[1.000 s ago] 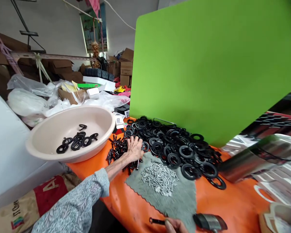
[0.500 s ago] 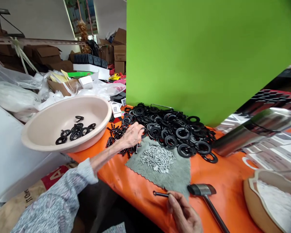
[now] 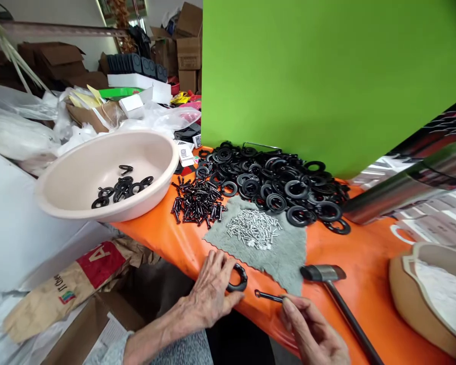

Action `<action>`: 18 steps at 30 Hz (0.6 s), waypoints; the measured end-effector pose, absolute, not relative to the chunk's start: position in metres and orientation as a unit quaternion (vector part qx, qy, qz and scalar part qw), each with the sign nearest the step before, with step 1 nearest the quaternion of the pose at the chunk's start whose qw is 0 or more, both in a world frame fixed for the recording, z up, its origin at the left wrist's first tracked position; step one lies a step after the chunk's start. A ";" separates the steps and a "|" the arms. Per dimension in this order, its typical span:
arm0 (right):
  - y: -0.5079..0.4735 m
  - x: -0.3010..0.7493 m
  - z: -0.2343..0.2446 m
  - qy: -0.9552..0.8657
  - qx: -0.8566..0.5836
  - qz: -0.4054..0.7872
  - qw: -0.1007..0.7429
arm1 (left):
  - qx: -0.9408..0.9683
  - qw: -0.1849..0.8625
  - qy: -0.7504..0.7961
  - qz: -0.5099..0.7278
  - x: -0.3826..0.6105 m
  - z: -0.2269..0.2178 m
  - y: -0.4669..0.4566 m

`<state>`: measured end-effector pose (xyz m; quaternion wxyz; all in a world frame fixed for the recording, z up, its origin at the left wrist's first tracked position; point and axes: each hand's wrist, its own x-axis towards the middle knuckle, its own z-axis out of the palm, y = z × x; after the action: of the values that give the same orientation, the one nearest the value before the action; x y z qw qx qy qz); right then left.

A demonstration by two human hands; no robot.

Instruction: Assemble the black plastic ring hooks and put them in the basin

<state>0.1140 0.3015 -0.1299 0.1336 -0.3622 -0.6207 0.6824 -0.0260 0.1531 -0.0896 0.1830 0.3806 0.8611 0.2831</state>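
My left hand (image 3: 212,288) is closed on a black ring (image 3: 243,279) at the front edge of the orange-covered table, fingers behind it and thumb below. Just to the right, my right hand (image 3: 311,324) pinches one end of a slim black pin (image 3: 269,296) with a small eye at its free end. That eye points at the ring, with a small gap between them. Beyond my hands lies a grey cloth (image 3: 289,258) bearing a heap of small silver rivets (image 3: 253,228). Black pins (image 3: 197,200) are piled to its left, and black rings (image 3: 277,187) behind it.
A beige basin (image 3: 61,203) holding several black pieces stands at the left. Right of the cloth lies a hammer (image 3: 342,299). A tan bowl (image 3: 406,284) with white contents sits at the right edge, near a shiny metal cylinder (image 3: 395,190). A green panel (image 3: 327,76) rises behind.
My left hand has come back from the piles to the table's front edge, bringing a black ring. My right hand still holds the pin, now close beside the ring. The view has tilted slightly down.
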 end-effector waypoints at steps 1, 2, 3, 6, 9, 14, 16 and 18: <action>0.301 0.112 -0.129 -0.635 -0.358 0.672 0.134 | 0.391 0.184 0.855 0.287 -0.025 -0.091 0.154; 0.301 0.109 -0.128 -0.646 -0.354 0.663 0.136 | 0.398 0.183 0.851 0.290 -0.024 -0.093 0.154; 0.301 0.106 -0.126 -0.652 -0.350 0.658 0.138 | 0.401 0.182 0.849 0.293 -0.023 -0.094 0.154; 0.299 0.096 -0.119 -0.652 -0.341 0.661 0.144 | 0.393 0.188 0.847 0.305 -0.021 -0.092 0.154; 0.293 0.085 -0.111 -0.654 -0.325 0.667 0.149 | 0.376 0.212 0.834 0.344 -0.022 -0.081 0.153; 0.286 0.069 -0.101 -0.652 -0.297 0.681 0.153 | 0.297 0.277 0.771 0.490 -0.028 -0.066 0.154; 0.290 0.064 -0.100 -0.671 -0.273 0.674 0.141 | 0.277 0.285 0.766 0.506 -0.032 -0.065 0.156; 0.296 0.062 -0.101 -0.714 -0.240 0.642 0.143 | 0.294 0.266 0.770 0.499 -0.035 -0.066 0.156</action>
<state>0.0615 0.2958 -0.1014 0.1431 -0.2400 -0.7143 0.6417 -0.0346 0.1560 -0.0658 0.2659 0.2941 0.7704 0.4993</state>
